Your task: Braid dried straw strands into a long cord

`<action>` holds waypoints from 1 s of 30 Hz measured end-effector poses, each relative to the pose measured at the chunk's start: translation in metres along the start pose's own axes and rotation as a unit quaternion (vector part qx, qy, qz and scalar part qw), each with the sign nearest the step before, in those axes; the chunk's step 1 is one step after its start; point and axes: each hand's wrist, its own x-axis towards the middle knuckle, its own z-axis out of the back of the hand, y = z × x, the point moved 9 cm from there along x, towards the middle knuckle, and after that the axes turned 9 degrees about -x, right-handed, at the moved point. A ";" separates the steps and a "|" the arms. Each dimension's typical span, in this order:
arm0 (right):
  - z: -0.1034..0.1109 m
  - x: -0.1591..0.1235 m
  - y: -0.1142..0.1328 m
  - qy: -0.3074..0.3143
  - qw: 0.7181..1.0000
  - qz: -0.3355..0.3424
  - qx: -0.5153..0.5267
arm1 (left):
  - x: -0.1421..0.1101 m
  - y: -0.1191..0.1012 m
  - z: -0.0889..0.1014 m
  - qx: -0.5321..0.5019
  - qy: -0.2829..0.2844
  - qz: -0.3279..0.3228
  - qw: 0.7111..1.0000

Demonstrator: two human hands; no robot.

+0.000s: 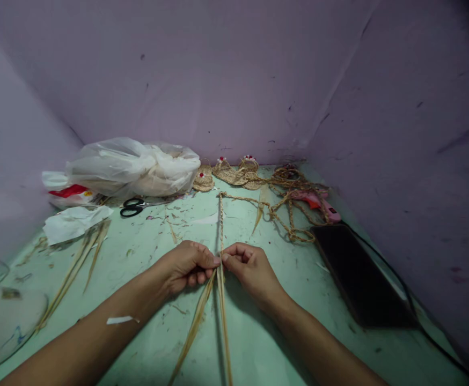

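Note:
A thin tan braid of dried plant fibre [221,222] runs straight away from me along the green surface, then bends right toward a tangled coil of the same braid [291,185]. My left hand [190,265] pinches its near end from the left, thumb pointing inward. From the right, my right hand [250,268] pinches the same spot with thumb and index finger, the hands almost touching. Loose flat fibre strips [223,321] hang from the pinch toward me, one group slanting left. The strands between the fingertips are partly hidden.
Black-handled scissors [133,207] lie left, before a white plastic bag [133,167]. Small woven slippers with beads [234,172] sit by the wall. A pink tool [319,206] and a dark tablet-like device [361,276] with a cable lie right. Spare strips [73,268] lie left.

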 end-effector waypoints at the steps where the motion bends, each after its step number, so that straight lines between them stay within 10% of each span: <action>1: 0.000 0.000 0.000 -0.001 1.000 0.000 0.000 | -0.002 -0.003 0.001 0.021 -0.021 -0.011 0.999; 12: 0.000 0.000 -0.002 0.010 1.000 -0.010 0.022 | -0.005 -0.004 -0.013 0.041 0.034 -0.016 0.998; 30: 0.000 -0.002 -0.004 0.008 0.996 -0.061 0.059 | -0.002 -0.024 -0.012 0.111 -0.031 -0.136 0.984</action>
